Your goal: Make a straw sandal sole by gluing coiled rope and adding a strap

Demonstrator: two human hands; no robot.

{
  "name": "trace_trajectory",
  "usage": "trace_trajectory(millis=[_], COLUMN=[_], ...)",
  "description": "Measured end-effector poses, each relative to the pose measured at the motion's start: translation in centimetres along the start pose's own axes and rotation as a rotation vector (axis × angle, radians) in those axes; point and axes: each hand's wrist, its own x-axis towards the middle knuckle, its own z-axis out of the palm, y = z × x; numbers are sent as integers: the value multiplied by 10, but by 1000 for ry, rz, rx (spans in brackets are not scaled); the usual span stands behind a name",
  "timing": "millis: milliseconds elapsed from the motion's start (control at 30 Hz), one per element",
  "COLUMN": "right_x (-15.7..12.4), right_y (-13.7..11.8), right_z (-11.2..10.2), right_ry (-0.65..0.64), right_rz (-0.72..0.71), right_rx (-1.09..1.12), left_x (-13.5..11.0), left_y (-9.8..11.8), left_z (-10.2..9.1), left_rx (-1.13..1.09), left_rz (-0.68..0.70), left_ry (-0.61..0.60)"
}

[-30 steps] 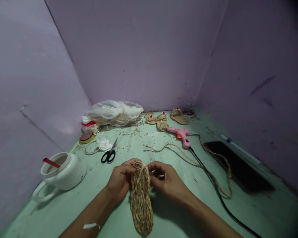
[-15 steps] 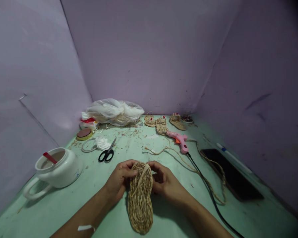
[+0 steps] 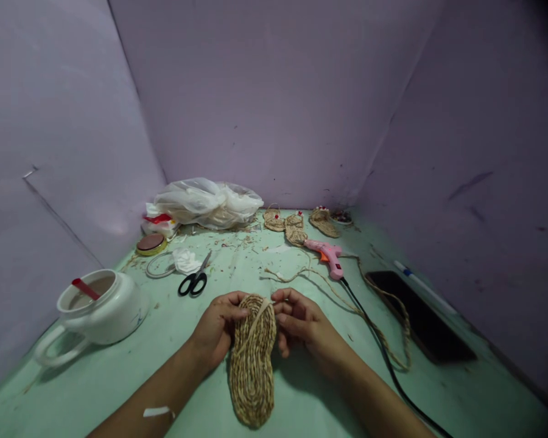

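Note:
A woven straw shoe sole [image 3: 252, 371], coiled in long ovals, stands nearly lengthwise in front of me with its lower end near the table. My left hand [image 3: 219, 325] grips its upper left edge, thumb across the front face. A pale flat fibre strip [image 3: 258, 322] runs slantwise over the sole's upper part toward the top right edge. Close to that edge, my right hand [image 3: 304, 322] has its fingers curled, the fingertips by the strip's upper end. Whatever sits between those fingertips is too small to make out.
A pink glue gun [image 3: 327, 255] with a black cord, loose twine [image 3: 319, 275] and a dark phone [image 3: 420, 316] lie to the right. Leftward are black-handled scissors [image 3: 193, 281] and a white mug [image 3: 107, 310]. Small woven slippers [image 3: 296, 228] and a plastic bag [image 3: 207, 204] line the back.
My right hand has shifted slightly off the sole's right edge, its fingers more visible. The whole view, sole and left hand included, has drifted a little to the left.

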Motion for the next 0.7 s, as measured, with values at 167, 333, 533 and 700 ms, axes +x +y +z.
trace_trajectory(millis=[167,333,533,700], right_x=[-13,-20,-11,14], right_y=[-14,-7,-1,-38], right_z=[-2,9,13,8], right_ry=[237,27,182,358], right_rz=[-531,-748,-898,-381], right_rx=[-666,-1151,-1101,-572], left_x=[0,-6,-5,-5], left_y=[-4,-7,-11,-9], left_z=[1,6,5,3], left_rx=[100,199,212,111], left_rz=[171,269,271,170], left_ry=[172,221,209,138])
